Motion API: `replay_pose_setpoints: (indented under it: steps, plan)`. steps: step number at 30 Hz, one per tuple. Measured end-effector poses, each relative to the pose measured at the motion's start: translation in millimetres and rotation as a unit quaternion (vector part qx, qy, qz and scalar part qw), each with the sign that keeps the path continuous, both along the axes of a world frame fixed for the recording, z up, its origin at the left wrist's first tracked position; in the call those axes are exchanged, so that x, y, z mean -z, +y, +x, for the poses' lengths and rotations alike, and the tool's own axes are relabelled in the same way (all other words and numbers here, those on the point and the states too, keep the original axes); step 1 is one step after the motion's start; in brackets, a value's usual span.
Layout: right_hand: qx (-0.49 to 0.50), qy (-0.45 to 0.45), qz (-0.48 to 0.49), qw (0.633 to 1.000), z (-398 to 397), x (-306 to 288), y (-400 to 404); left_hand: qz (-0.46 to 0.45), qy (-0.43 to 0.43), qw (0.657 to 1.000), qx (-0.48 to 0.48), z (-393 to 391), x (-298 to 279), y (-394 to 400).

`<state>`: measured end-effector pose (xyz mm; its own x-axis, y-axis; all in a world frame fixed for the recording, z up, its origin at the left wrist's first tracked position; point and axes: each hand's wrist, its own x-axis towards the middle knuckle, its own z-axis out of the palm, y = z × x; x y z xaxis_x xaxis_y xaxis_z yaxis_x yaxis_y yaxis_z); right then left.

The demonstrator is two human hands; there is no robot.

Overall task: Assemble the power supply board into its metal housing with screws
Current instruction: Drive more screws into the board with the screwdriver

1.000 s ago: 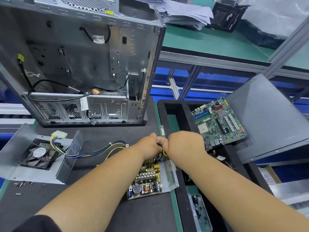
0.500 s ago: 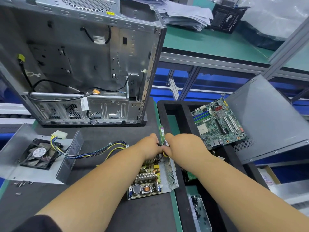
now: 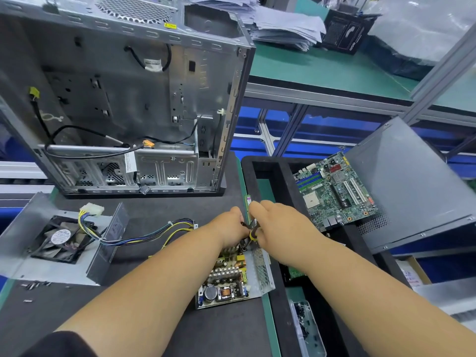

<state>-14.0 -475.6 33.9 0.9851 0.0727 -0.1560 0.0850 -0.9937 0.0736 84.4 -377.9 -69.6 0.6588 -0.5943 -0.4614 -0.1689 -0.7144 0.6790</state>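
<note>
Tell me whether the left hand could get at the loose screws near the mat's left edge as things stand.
Probably yes. The screws lie in the open with nothing over them, but the left hand is occupied at the power supply board and would have to let go first.

Both hands (image 3: 260, 228) meet over power supply board (image 3: 226, 282), gripping yellow-handled tool (image 3: 253, 234)

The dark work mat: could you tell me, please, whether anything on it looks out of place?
Yes: loose screws lie scattered on the mat's near-left edge, beside the fan housing, not in a container, so they could roll off.
</note>
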Motion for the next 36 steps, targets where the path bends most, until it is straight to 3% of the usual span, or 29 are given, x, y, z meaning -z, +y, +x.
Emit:
replay_pose_setpoints:
  steps: [12, 15, 20, 26, 36]
  plan:
    - [0.078, -0.026, -0.096, 0.992, 5.1, 15.7, -1.4, -0.002, -0.005, 1.000, 0.009, -0.4, 1.4, 0.7]
    - [0.081, -0.033, -0.065, 0.994, 2.6, 14.6, 0.4, 0.001, -0.010, 1.000, 0.012, 0.3, 0.7, 1.2]
    - [-0.004, 0.002, 0.031, 1.000, 1.7, 0.3, -1.9, -0.001, -0.001, 1.000, 0.006, 1.9, 2.6, -0.7]
    - [0.009, -0.001, -0.063, 0.998, -1.1, 3.9, -1.8, -0.001, -0.004, 1.000, 0.011, 1.7, 4.0, 1.5]
    - [0.018, 0.005, 0.001, 1.000, 0.0, 2.9, 2.4, -0.004, 0.007, 1.000, -0.005, 2.4, 6.3, -1.0]
